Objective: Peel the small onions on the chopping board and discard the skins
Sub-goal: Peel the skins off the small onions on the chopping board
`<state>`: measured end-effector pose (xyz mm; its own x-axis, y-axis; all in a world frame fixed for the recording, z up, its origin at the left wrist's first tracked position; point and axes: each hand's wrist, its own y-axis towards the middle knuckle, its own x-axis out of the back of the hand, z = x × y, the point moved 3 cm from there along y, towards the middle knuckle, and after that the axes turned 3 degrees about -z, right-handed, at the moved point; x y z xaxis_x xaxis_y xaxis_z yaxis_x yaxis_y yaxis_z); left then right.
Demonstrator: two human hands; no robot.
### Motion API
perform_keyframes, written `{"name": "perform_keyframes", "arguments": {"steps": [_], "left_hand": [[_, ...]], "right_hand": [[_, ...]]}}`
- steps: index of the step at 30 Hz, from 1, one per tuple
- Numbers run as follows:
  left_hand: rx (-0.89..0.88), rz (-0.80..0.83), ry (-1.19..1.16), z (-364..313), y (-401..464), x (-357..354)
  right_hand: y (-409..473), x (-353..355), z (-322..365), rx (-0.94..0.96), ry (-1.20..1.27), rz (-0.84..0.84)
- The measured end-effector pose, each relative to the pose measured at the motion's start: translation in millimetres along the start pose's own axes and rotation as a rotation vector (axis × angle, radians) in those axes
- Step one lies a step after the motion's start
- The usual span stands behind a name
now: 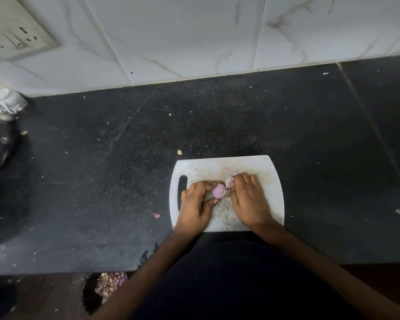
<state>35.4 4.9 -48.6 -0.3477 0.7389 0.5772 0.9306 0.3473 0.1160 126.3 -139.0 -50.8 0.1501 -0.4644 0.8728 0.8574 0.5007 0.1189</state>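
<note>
A white chopping board (pixel 270 181) lies on the black counter near its front edge. Above the board my left hand (pixel 195 204) pinches a small pink onion (pixel 218 191) between thumb and fingers; the onion's facing side looks smooth and bare. My right hand (pixel 249 199) sits just right of the onion, its fingertips pinching pale pink skin (pixel 229 181) that curls away from it. Loose skin bits lie on the board by my right fingers.
Below the counter's front edge at lower left stands a dark bin holding a heap of onion skins (pixel 110 282). Skin scraps (pixel 156 215) dot the counter. Dark and white objects (pixel 5 107) sit at the far left by the tiled wall.
</note>
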Motion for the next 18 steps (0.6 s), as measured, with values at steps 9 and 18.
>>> {"name": "perform_keyframes", "arguments": {"steps": [9,18], "left_hand": [[-0.057,0.143,0.116,-4.4,0.3,0.5],[-0.129,0.117,0.193,-8.9,2.2,-4.7]], "right_hand": [[-1.2,5.8,-4.3,-0.053,0.186,-0.068],[-5.4,7.0,-8.2,0.030,0.310,0.009]]}}
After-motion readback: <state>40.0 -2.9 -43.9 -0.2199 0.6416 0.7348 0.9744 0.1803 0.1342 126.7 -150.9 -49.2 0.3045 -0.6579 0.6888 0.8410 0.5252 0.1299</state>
